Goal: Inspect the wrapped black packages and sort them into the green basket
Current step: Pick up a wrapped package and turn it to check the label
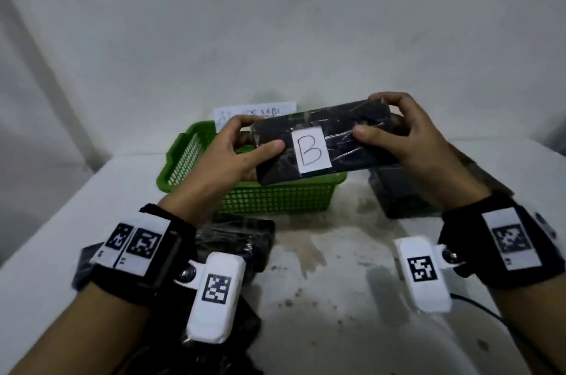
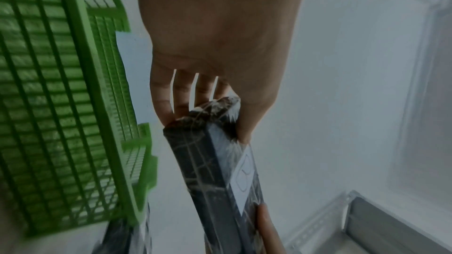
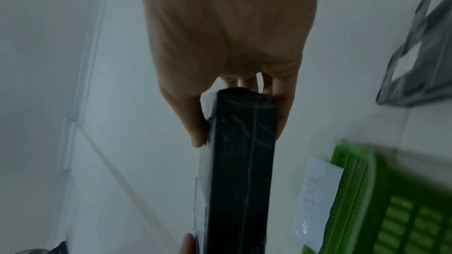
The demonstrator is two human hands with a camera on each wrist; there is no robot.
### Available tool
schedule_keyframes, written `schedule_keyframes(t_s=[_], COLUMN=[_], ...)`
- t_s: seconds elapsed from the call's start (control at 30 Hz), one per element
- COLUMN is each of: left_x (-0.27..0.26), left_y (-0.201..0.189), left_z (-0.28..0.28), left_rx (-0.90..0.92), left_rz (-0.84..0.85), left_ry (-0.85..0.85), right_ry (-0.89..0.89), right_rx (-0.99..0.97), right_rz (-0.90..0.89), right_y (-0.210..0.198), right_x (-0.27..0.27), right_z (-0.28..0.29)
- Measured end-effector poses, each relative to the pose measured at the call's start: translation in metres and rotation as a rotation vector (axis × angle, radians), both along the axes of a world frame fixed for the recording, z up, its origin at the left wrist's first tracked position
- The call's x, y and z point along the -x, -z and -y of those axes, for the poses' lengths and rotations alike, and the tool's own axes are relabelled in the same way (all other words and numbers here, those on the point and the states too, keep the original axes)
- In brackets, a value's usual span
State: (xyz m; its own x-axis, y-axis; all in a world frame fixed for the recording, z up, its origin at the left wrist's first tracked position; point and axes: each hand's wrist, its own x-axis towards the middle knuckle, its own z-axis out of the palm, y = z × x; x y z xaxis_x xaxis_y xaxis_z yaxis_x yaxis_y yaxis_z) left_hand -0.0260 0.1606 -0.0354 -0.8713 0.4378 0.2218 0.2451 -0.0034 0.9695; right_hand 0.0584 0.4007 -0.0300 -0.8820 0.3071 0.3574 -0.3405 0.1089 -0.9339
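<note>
A flat black package (image 1: 324,145) wrapped in clear film, with a white label marked "B", hangs in the air over the green basket (image 1: 275,197). My left hand (image 1: 242,151) grips its left end, thumb on top. My right hand (image 1: 395,126) grips its right end, thumb on the face and fingers curled over the far edge. The left wrist view shows the package (image 2: 212,171) edge-on between my fingers, beside the basket (image 2: 61,94). In the right wrist view the package's (image 3: 242,161) narrow side fills the middle, with the basket (image 3: 391,210) at lower right.
More wrapped black packages lie on the stained white table: a pile (image 1: 235,240) under my left wrist and one stack (image 1: 398,191) right of the basket. A paper sign (image 1: 254,114) stands behind the basket against the wall. A cable (image 1: 477,304) trails at right.
</note>
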Motion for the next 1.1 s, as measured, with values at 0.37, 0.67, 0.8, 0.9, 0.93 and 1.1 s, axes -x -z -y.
schedule_keyframes(t_s=[0.37,0.67,0.8,0.9,0.93,1.1], left_x=[0.014,0.013,0.017,0.016,0.015,0.012], left_y=[0.010,0.006,0.011,0.014,0.016,0.015], left_z=[0.120,0.134,0.125,0.115,0.111,0.100], left_rx=[0.094,-0.138,-0.146,-0.139,-0.135,-0.080], left_rz=[-0.131,0.030,-0.002,-0.031,-0.045,-0.105], left_ry=[-0.325,-0.291,-0.264,-0.248,-0.248,-0.208], right_ry=[-0.023,-0.163,-0.075,-0.023,0.000,-0.011], right_rx=[-0.059,-0.031,0.134,0.194,0.191,0.180], right_rz=[-0.118,-0.096,-0.130,-0.179,-0.200,-0.302], right_y=[0.024,0.027,0.027,0.030,0.030,0.022], right_x=[0.062,0.073,0.074,0.072,0.071,0.066], right_z=[0.132,0.162,0.163,0.162,0.161,0.146])
